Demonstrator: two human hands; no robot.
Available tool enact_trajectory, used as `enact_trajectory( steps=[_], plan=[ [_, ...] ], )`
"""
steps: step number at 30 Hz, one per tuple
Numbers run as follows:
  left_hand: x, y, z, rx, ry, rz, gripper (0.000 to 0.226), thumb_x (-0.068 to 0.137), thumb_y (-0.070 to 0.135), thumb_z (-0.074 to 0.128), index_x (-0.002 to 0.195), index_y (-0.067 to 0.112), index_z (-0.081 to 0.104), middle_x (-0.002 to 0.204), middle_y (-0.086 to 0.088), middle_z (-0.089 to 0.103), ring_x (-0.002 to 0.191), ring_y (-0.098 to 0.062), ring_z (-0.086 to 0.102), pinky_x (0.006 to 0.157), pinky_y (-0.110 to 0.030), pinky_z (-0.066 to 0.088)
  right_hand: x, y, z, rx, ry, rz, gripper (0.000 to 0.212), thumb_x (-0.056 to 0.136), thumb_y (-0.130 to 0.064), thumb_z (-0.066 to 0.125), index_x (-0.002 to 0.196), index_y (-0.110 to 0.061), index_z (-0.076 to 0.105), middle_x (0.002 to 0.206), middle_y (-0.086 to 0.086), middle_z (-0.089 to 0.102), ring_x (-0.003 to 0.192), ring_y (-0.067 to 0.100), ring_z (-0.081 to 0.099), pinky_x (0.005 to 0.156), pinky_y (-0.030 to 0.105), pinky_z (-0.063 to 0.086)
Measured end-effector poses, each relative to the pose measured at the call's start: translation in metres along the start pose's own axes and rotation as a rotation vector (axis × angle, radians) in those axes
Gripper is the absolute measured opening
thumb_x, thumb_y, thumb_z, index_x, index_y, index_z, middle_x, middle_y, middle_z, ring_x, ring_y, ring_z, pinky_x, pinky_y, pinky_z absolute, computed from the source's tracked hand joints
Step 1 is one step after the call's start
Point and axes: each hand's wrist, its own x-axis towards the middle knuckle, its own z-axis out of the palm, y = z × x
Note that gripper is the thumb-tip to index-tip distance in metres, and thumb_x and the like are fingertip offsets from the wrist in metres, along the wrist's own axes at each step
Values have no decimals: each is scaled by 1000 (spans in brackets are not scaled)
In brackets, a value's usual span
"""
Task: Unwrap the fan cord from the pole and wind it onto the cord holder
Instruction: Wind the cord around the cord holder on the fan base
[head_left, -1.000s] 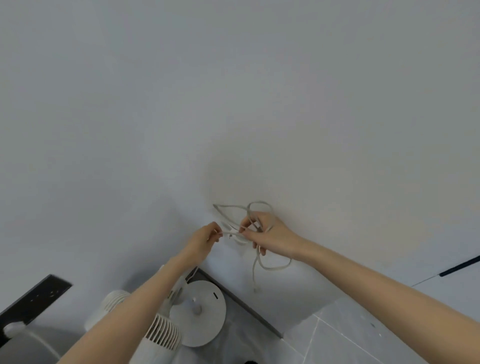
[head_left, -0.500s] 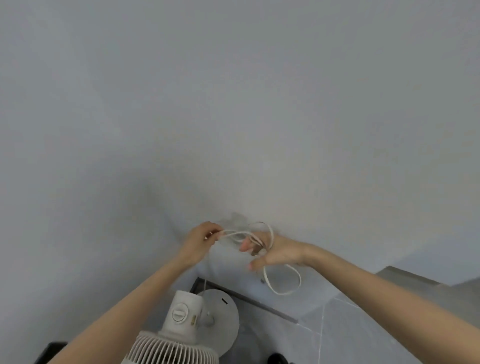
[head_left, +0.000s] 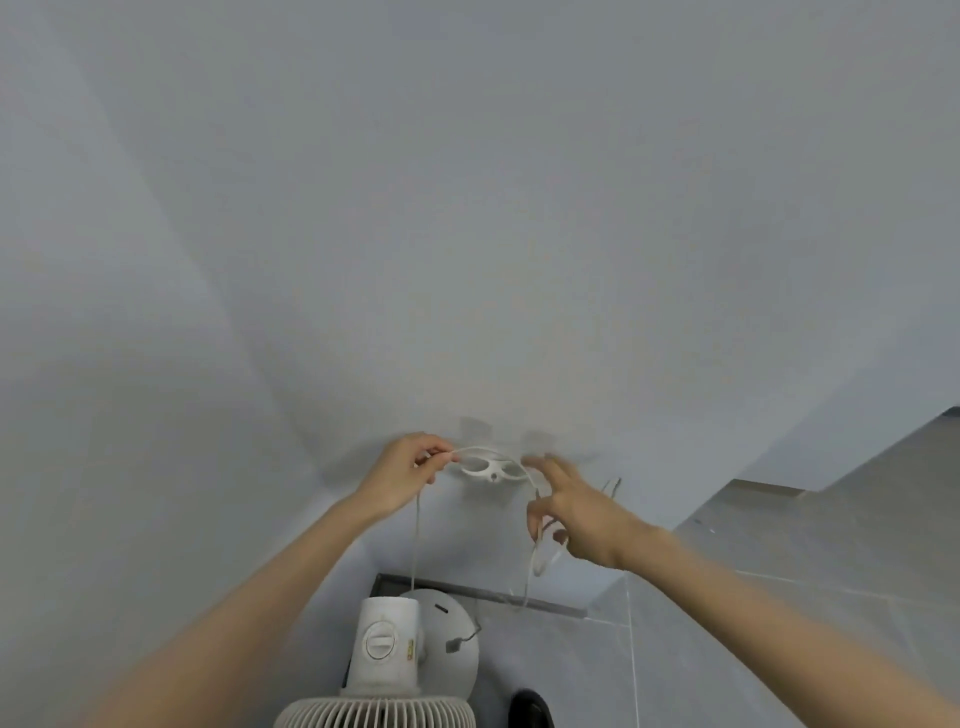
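A white cord holder (head_left: 491, 469) is fixed to the white wall, between my two hands. My left hand (head_left: 405, 470) pinches the thin white fan cord (head_left: 417, 525) just left of the holder; the cord drops from it toward the fan. My right hand (head_left: 576, 506) is right of the holder with fingers spread, and loops of cord hang around its thumb side. The cord arcs over the top of the holder. Below stands the white fan (head_left: 387, 660), its motor housing and grille at the bottom edge, the pole hidden behind them.
The round fan base (head_left: 457, 644) sits on grey floor tiles (head_left: 701, 649) near a dark skirting strip (head_left: 493, 595). A dark object (head_left: 530, 709) lies at the bottom right of the fan. A grey ledge (head_left: 857, 499) runs along the right.
The view tilted down over the fan. My hands moved apart, exposing the cord holder. My right hand opened its fingers and the cord loops now hang lower from it.
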Motion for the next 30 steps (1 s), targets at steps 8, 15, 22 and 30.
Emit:
enact_trajectory(
  steps=[8,15,22,30],
  plan=[
    [4,0,9,-56,-30,11,19,91,10,58,86,24,69,79,5,54,56,-13,52,65,-22,48,0,-5,-13,934,-627,255,94,74,-1,78,150,-14,23,139,-2,50,135,11,41,113,24,30],
    [9,-6,4,-13,77,-28,17,91,10,58,87,21,71,80,-1,59,58,-11,52,63,-20,45,7,3,-2,1331,151,492,12,92,-9,59,91,-20,64,69,-2,45,55,8,40,55,17,46],
    [22,-13,14,112,72,-4,13,90,3,55,95,4,67,85,-11,66,77,-25,62,76,-38,51,13,25,-16,718,538,449,15,97,-21,52,100,-28,65,89,-11,69,82,11,63,71,21,48],
    [33,-17,38,309,224,-37,13,83,18,68,93,13,74,90,-2,76,84,-18,70,76,-33,54,0,39,8,241,707,430,9,98,-23,51,94,-20,59,52,-11,47,43,8,41,47,26,31]
  ],
)
